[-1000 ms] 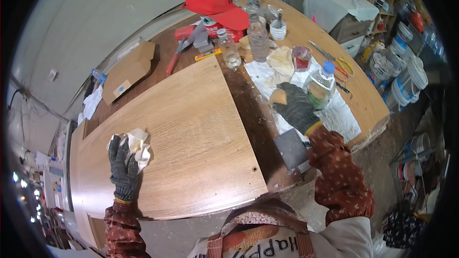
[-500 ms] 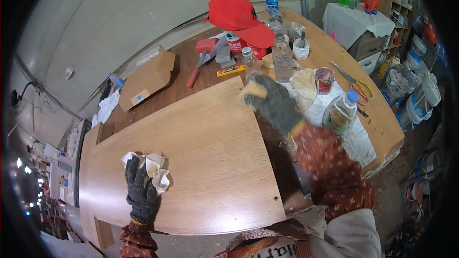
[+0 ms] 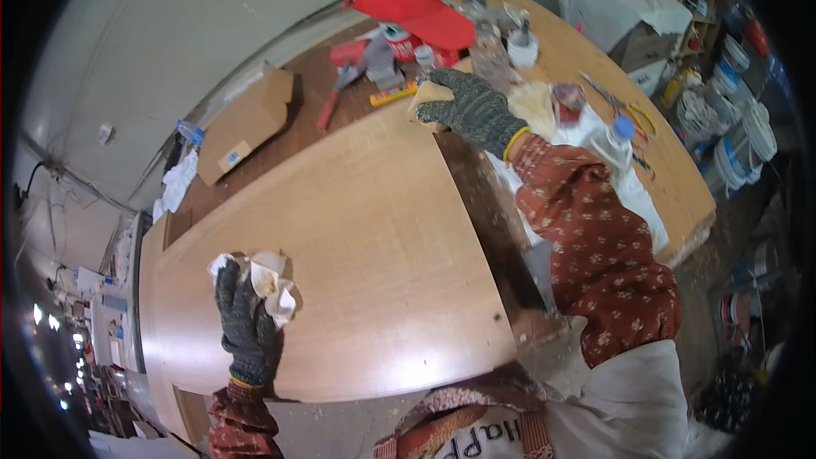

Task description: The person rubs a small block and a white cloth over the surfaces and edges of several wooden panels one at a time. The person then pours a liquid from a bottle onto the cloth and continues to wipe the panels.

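Observation:
A pale wood-grain panel (image 3: 374, 238) lies flat on the bench, with a small dark hole near its front right corner. My left hand (image 3: 246, 323), in a dark grey knit glove, rests on the panel's front left part with its fingers over a crumpled white cloth (image 3: 274, 291). Reaching out to the panel's far right corner, my right hand (image 3: 476, 109) wears a matching glove with a yellow cuff edge. It grips a tan pad (image 3: 431, 102), whose exact kind I cannot make out, against the panel's edge.
Behind the panel are a cardboard box (image 3: 246, 123), a red-handled scraper (image 3: 330, 109), a yellow cutter (image 3: 393, 96) and a red cap (image 3: 404, 0) on cans. Clear bottles (image 3: 489, 59), a blue-capped bottle (image 3: 623, 129) and yellow-handled scissors (image 3: 637, 117) stand or lie on the right.
My right hand has shifted slightly left and away from me with the tan pad, to the panel's far right corner. My left hand keeps its place on the cloth. The whole view has tilted a little.

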`<state>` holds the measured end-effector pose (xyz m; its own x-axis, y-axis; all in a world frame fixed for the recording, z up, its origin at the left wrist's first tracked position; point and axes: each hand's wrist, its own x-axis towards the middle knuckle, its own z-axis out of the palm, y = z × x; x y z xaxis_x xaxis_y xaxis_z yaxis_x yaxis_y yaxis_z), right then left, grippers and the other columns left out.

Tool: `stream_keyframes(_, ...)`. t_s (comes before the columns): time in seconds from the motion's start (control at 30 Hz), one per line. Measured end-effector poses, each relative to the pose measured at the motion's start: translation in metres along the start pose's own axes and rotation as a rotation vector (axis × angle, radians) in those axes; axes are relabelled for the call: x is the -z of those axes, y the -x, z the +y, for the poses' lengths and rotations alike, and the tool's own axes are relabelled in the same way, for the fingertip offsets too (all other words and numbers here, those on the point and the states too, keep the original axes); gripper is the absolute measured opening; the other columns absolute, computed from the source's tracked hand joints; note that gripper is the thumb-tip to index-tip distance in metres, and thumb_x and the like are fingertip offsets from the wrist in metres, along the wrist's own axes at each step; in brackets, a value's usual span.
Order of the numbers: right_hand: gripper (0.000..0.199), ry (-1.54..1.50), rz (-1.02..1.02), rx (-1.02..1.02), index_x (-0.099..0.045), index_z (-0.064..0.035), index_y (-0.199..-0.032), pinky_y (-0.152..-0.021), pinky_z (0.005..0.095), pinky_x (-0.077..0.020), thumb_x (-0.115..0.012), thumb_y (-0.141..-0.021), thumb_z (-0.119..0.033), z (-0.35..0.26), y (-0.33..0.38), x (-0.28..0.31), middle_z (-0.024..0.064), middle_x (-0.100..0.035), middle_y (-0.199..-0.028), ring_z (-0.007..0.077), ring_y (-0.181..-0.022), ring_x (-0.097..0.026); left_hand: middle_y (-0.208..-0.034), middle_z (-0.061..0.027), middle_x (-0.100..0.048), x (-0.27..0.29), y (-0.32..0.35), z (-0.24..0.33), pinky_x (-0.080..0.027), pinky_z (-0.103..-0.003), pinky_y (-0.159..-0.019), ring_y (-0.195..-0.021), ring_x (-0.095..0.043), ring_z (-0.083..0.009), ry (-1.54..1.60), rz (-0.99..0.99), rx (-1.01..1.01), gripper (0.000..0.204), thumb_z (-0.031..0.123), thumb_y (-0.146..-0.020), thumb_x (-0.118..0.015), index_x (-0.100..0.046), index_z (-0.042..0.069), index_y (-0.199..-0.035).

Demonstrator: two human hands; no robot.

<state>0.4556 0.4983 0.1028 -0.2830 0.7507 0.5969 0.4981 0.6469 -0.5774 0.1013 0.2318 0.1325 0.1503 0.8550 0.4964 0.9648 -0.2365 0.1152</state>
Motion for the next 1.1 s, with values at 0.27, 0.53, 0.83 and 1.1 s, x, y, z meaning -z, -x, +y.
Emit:
stream_keyframes(0.27, 0.036, 0.223, -0.09, 0.236, -0.062, -0.0109, -0.104, -0.08, 0.0382, -0.0483, -0.072, -0.074, -0.026, -0.114, 0.184, 0.077, 0.0127, -0.062, -0.104, 0.0298, -0.094, -0.061, -0.142, -0.0182, -0.031, 0.004, 0.007, -0.021, -0.02, -0.044, -0.11, -0.133, -0.027, -0.0341, 0.068, -0.072, -0.061, 0.049, 0.024, -0.09, -0.051, -0.041, 0.002, -0.133)
stream_keyframes(0.53, 0.043, 0.044, 0.319, -0.398, -0.057, -0.0003, -0.108, -0.08, 0.037, -0.0497, -0.072, -0.077, -0.025, -0.24, 0.261, 0.091, 0.0133, -0.063, -0.098, 0.0286, -0.088, -0.062, -0.133, -0.0222, -0.041, 0.005, 0.006, -0.012, -0.025, -0.049, -0.106, -0.125, -0.036, -0.0399, 0.209, 0.034, -0.426, 0.042, 0.02, -0.085, -0.053, -0.052, 0.001, -0.123)
stream_keyframes(0.83, 0.043, 0.244, 0.31, 0.053, -0.054, -0.0001, -0.117, -0.085, 0.0401, -0.0467, -0.062, -0.084, -0.026, -0.281, 0.258, -0.072, 0.0182, -0.059, -0.111, 0.0296, -0.096, -0.059, -0.135, -0.0202, -0.041, 0.041, 0.06, -0.042, -0.023, -0.048, -0.108, -0.128, -0.034, -0.0381, 0.266, -0.044, -0.568, 0.042, 0.02, -0.087, -0.049, -0.05, 0.003, -0.126)
stream_keyframes(1.1, 0.043, 0.406, -0.031, 0.325, -0.045, -0.0026, -0.125, -0.078, 0.0346, -0.0484, -0.047, -0.088, -0.023, -0.39, 0.212, -0.152, 0.017, -0.055, -0.114, 0.0255, -0.097, -0.058, -0.136, -0.0207, -0.04, 0.088, 0.131, -0.115, -0.023, -0.047, -0.108, -0.129, -0.033, -0.0378, 0.144, 0.048, -0.255, 0.041, 0.025, -0.091, -0.043, -0.053, 0.003, -0.123)
